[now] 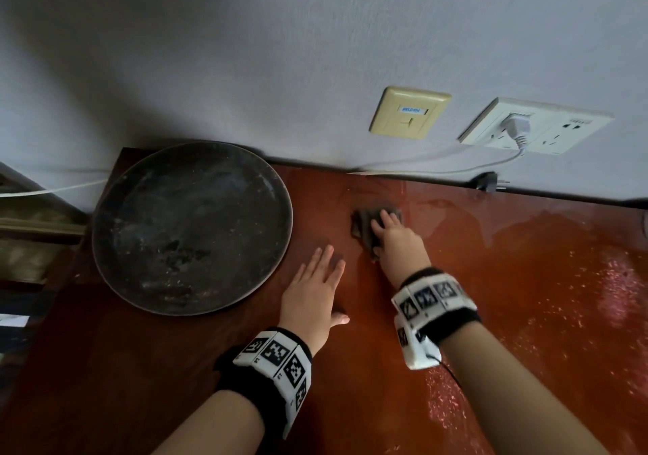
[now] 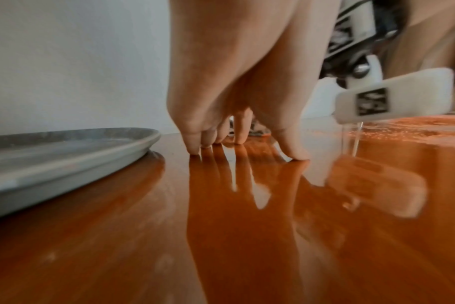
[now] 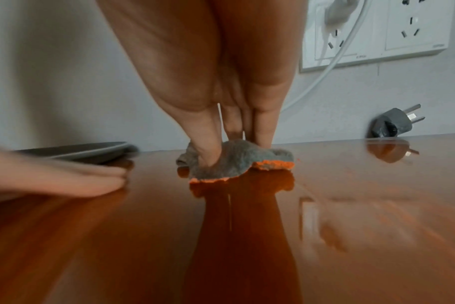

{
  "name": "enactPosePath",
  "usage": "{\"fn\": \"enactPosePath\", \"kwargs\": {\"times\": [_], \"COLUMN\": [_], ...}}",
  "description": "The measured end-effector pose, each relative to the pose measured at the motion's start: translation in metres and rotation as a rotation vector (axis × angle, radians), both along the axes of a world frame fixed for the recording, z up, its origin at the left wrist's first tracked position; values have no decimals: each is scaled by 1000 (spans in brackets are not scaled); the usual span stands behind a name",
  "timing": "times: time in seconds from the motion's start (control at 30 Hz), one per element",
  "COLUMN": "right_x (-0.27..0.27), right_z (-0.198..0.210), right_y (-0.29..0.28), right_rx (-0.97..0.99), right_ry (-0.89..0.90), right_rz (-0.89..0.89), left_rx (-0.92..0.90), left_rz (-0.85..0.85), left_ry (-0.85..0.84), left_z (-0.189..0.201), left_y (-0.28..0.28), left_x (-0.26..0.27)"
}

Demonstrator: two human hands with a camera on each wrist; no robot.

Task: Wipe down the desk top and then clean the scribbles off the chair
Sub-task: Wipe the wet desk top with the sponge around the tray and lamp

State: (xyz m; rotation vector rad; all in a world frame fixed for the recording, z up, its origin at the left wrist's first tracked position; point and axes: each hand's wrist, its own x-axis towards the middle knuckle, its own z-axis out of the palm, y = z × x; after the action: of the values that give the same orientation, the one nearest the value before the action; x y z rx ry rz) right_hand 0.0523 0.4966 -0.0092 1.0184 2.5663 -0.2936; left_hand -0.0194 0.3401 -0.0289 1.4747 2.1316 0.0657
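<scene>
The head camera looks steeply down at the surface (image 1: 491, 279) toward the wall. Both wrist cameras sit low, almost skimming it, facing wallward. All three share the tray (image 1: 192, 226), though it is probably blurred in the right wrist view.

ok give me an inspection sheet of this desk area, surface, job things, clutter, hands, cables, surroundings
surface: glossy reddish-brown desk top, wet-looking sheen near the wall, pale specks on the right part.
job's things: grey cloth with an orange underside, flat on the desk; no chair in view.
clutter: large dark round tray on the desk's left end; loose black plug at the back edge.
hands: right hand presses the cloth with straight fingers; left hand rests flat on bare desk beside the tray.
cables: white cord from a plug in the wall socket, running along the wall.
surroundings: grey wall, beige data outlet, white double socket.
</scene>
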Motion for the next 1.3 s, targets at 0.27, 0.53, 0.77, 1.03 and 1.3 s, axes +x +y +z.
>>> {"fn": "enactPosePath", "kwargs": {"times": [0.27, 0.53, 0.77, 1.03, 1.3], "right_x": [13, 18, 58, -30, 11], "right_z": [0, -11, -5, -14, -32], "right_y": [-3, -58, -173, -150, -272], "right_rx": [-34, -63, -291, -144, -161], "right_ry": [18, 108, 156, 234, 375], "right_rz": [-29, 12, 245, -16, 445], "left_rx": [8, -7, 302, 340, 248], "left_rz": [-9, -1, 386, 629, 756], "left_ry": [-100, -135, -105, -15, -38], "left_z": [9, 19, 34, 32, 15], "left_y": [-42, -76, -144, -200, -213], "left_x": [2, 3, -29, -65, -74]}}
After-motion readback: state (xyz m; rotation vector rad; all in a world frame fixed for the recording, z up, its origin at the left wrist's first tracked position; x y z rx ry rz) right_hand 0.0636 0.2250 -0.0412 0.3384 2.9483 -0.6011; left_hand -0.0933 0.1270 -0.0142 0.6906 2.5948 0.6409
